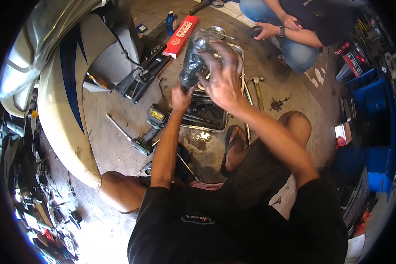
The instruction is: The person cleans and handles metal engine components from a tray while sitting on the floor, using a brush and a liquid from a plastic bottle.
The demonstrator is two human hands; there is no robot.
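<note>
My left hand (pixel 181 97) is closed round the lower end of a dark, shiny plastic bag (pixel 190 74), held up over a metal tray (pixel 202 127). What the bag contains cannot be made out. My right hand (pixel 224 79) is beside the bag, its fingers spread and slightly blurred. Its thumb comes close to the plastic; whether it touches is unclear. Dark metal parts and a coil spring (pixel 198 119) lie in the tray below. The bag and both hands hide the tray's far part.
Left of my forearm lie a cordless impact driver (pixel 150 132) and a long socket extension (pixel 119 126). A hammer (pixel 258 90) rests right of the tray. Beyond are a red box (pixel 181 36) and blue bottle (pixel 171 24). A white fairing (pixel 59 110) fills the left; another person (pixel 301 33) crouches far right.
</note>
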